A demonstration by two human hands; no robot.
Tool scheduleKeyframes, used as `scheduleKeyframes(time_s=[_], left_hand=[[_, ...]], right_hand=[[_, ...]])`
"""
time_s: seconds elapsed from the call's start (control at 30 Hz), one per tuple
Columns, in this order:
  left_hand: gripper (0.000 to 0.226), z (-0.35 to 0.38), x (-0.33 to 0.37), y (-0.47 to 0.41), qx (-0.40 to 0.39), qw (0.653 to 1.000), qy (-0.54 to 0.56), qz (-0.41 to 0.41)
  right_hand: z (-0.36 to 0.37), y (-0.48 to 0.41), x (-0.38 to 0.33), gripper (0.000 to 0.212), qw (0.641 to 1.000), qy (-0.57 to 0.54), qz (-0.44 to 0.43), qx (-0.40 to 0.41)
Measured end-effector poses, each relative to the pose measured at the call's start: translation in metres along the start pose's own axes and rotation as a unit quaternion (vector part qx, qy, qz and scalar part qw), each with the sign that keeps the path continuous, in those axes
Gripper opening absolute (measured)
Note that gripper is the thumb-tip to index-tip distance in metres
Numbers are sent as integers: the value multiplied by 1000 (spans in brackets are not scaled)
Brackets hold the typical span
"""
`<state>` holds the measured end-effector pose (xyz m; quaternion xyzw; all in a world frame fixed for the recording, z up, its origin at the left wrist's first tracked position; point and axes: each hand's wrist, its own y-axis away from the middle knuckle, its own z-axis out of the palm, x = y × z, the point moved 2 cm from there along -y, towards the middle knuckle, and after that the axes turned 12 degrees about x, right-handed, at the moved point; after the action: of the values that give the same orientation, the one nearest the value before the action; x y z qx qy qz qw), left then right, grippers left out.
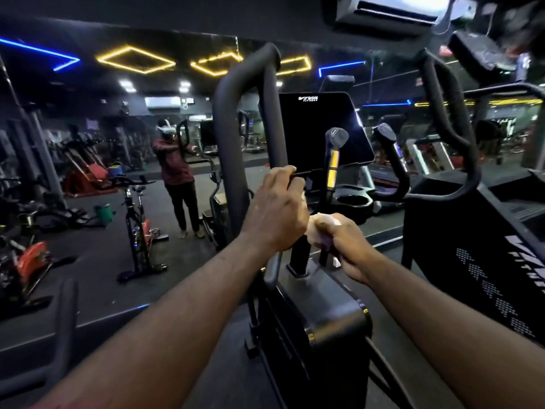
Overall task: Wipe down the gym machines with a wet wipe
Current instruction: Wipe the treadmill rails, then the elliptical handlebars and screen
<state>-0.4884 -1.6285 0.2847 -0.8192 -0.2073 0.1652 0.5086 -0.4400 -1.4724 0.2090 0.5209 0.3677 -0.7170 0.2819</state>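
The console screen (321, 131) is glossy black. The handlebar (230, 119) looks matt black and the housing (333, 326) smooth dark plastic. The wet wipe (327, 220) is pale, crumpled cloth.

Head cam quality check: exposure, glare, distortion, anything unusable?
Head view: dim overall, and the machine body is nearly black. The yellow LED strips clip. There is a glare streak at the right edge of the console screen. The wet wipe in the right hand is blown out. Fisheye bends the handlebar. The background is soft.
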Motion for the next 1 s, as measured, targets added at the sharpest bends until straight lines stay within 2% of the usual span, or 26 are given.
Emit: scheduleKeyframes(time_s=[0.07, 0.13, 0.2, 0.3, 0.43, 0.47, 0.53, 0.6, 0.7, 0.73, 0.83, 0.9, 1.0], left_hand=[[26, 15, 10, -17, 1, 999, 21, 37], [17, 35, 22, -30, -30, 997, 69, 16], [11, 61, 29, -45, -48, 989, 119, -76], [5, 100, 25, -68, -29, 955, 187, -230], [14, 154, 10, -96, -20, 911, 220, -347], [20, 166, 5, -103, -11, 896, 230, -379], [32, 188, -6, -116, 8, 864, 244, -441], [44, 208, -12, -125, 4, 829, 280, -484], [65, 231, -6, -129, -34, 724, 449, -522], [72, 234, -4, -127, -40, 698, 482, -528], [75, 235, -3, -118, -50, 669, 519, -530], [71, 236, -6, -113, -46, 656, 543, -522], [65, 238, -7, -111, -48, 640, 562, -522]], right_hand=[[-20, -21, -11, 14, 998, 20, -36, 45], [-40, -44, -19, 11, 994, 47, -61, 83], [-59, -70, -28, 16, 984, 87, -100, 117], [-82, -108, -46, 23, 966, 144, -143, 160], [-99, -161, -75, 30, 928, 202, -199, 243], [-100, -173, -84, 25, 912, 219, -219, 268], [-97, -195, -103, 11, 882, 217, -277, 314], [-86, -213, -124, 15, 849, 211, -359, 327], [-61, -243, -124, 22, 779, 330, -471, 251], [-53, -251, -113, 28, 772, 348, -492, 201], [-49, -253, -77, 45, 799, 325, -499, 85], [-59, -248, -64, 49, 785, 339, -516, 53], [-69, -248, -63, 53, 745, 386, -542, 43]])
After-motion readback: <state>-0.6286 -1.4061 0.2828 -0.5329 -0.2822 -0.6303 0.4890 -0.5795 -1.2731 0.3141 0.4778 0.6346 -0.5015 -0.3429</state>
